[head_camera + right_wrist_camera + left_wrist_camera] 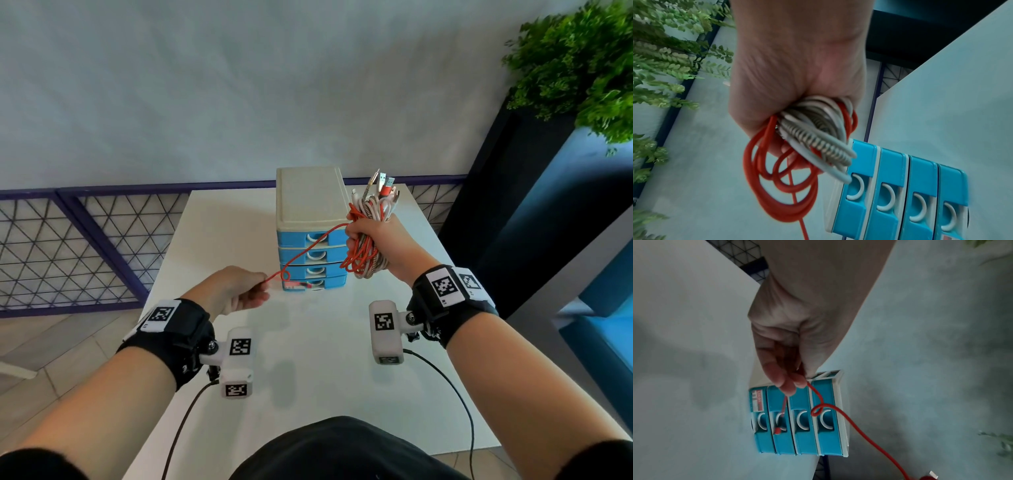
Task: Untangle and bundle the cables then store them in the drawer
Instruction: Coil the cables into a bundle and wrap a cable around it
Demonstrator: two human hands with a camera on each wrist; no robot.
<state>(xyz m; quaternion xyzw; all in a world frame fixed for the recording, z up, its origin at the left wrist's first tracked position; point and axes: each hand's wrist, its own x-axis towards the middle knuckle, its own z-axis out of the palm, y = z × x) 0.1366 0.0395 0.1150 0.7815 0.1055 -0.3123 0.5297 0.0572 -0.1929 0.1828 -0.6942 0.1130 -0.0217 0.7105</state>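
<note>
My right hand (368, 240) grips a coiled bundle of cables (368, 222), red, white and braided, held upright above the table with plugs sticking out on top; in the right wrist view the bundle (812, 142) fills the fist of my right hand (789, 68). A loose red cable (308, 248) runs from the bundle down-left to my left hand (239, 291), which pinches it near its end. My left hand (789, 353) shows the pinch on the red cable (840, 415), with the plug dangling below. The blue drawer unit (311, 240) stands behind with all drawers closed.
The white table (308, 359) holds only the drawer unit (799, 421) (898, 191). A mesh fence (85, 246) runs behind and to the left. A dark planter with a green plant (582, 61) stands at the right, with blue seating beyond.
</note>
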